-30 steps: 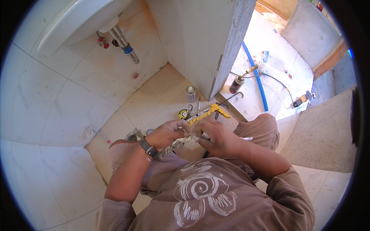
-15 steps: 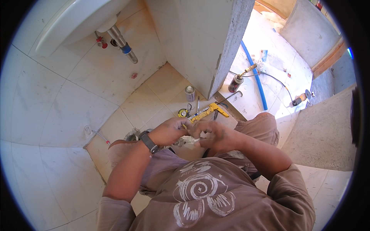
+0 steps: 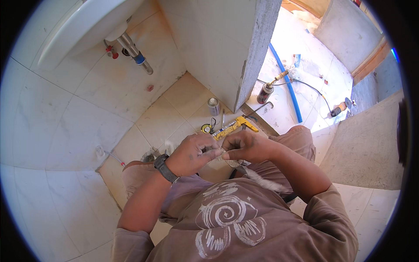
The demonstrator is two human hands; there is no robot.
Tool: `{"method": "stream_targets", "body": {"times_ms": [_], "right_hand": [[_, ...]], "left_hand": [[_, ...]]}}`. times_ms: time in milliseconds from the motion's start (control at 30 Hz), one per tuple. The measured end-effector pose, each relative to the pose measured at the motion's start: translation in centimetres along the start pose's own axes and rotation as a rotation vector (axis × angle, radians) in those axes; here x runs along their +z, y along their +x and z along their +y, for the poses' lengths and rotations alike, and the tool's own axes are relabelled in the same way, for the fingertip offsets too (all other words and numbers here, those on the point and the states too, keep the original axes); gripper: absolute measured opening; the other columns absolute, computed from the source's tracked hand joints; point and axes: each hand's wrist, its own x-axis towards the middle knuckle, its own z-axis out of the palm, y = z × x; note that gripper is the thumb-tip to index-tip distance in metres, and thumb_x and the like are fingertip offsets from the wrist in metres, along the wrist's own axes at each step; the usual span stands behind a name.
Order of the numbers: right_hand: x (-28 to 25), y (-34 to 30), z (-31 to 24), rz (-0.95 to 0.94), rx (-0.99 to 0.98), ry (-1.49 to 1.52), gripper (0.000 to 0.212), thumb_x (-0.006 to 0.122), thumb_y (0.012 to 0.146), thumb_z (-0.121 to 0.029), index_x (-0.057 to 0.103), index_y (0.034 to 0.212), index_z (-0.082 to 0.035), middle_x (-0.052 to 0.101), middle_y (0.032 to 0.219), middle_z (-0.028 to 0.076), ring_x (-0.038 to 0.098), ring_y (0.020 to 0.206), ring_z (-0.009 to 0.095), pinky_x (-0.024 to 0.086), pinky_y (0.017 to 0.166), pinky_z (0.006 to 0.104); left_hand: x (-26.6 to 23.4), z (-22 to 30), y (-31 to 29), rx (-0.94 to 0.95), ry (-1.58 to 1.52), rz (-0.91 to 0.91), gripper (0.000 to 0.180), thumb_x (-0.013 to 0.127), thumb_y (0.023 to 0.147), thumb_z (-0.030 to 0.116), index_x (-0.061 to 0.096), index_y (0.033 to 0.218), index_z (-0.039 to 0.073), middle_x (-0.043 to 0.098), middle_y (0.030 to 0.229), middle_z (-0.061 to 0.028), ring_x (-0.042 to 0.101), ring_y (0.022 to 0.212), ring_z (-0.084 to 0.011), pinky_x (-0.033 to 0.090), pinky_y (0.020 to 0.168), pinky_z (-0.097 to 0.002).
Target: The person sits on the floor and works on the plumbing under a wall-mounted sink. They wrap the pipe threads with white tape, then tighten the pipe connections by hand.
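In front of my lap, my left hand (image 3: 195,153) and my right hand (image 3: 248,146) meet with their fingertips pinched together. Between them is a crumpled, whitish, see-through piece (image 3: 231,162) that looks like thin plastic; the fingers partly hide it. A pale, blurred strip (image 3: 264,180) hangs below my right hand over the thigh. My left wrist wears a dark watch (image 3: 165,168). Just beyond the hands a yellow caulking gun (image 3: 233,126) lies on the tiles, next to a yellow and black tape measure (image 3: 207,128).
A spray can (image 3: 213,106) stands by the wall end. Past the threshold are a gas torch canister (image 3: 265,94), a blue pipe (image 3: 286,85) and an angle grinder (image 3: 340,108). The white sink (image 3: 83,30) and its drain pipe (image 3: 134,51) hang at upper left.
My left hand has turned, its back now facing up more. The whitish piece has shifted under my right hand, and the pale strip has appeared over the thigh.
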Motion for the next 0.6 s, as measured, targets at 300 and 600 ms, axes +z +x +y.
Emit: {"method": "stream_targets", "body": {"times_ms": [300, 600], "right_hand": [[2.3, 0.0, 0.4, 0.307, -0.268, -0.095, 0.02, 0.077, 0.091, -0.013, 0.061, 0.087, -0.001, 0.063, 0.084, 0.009, 0.06, 0.075, 0.023, 0.046, 0.07, 0.0376], [3.1, 0.1, 1.4, 0.508, -0.78, -0.653, 0.018, 0.075, 0.085, -0.004, 0.057, 0.089, -0.003, 0.065, 0.1, 0.014, 0.061, 0.089, 0.036, 0.052, 0.077, 0.0444]], "left_hand": [[0.9, -0.3, 0.0, -0.433, -0.45, 0.05, 0.023, 0.064, 0.106, 0.025, 0.07, 0.096, 0.005, 0.055, 0.077, 0.0069, 0.046, 0.072, -0.003, 0.04, 0.064, -0.0243], [2.3, -2.2, 0.4, -0.436, -0.507, 0.173, 0.022, 0.064, 0.107, 0.027, 0.069, 0.103, 0.006, 0.058, 0.081, 0.0087, 0.047, 0.07, -0.0009, 0.04, 0.061, -0.0219]]}}
